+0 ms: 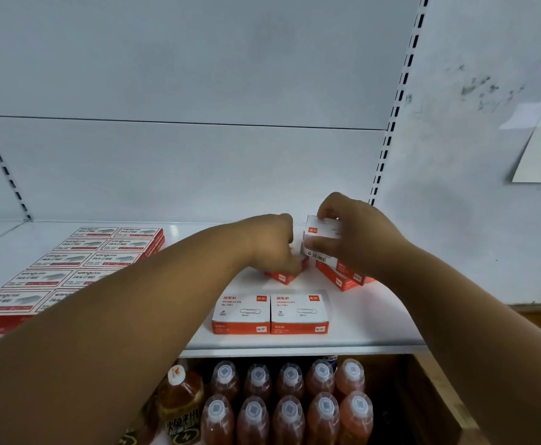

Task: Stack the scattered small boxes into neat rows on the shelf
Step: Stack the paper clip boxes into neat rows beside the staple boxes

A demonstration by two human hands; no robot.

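Nearest, below the white shelf (359, 329), stand rows of orange bottles (290, 409). On the shelf front, two paper clip boxes (270, 313) lie flat side by side, long axes running left to right. Farther back, the left hand (274, 244) reaches palm down, fingers closed on a red box (283, 277) lying flat. The right hand (349, 232) grips a white box (322, 228) lifted above a tilted pile of boxes (343, 274). Far left lie rows of staple boxes (79, 261)

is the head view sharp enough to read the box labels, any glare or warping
Head view: dim, bluish light; front paper clip boxes partly legible, the box in the right hand motion-blurred; small glare spot on the shelf; wide-angle bends the slotted upright.
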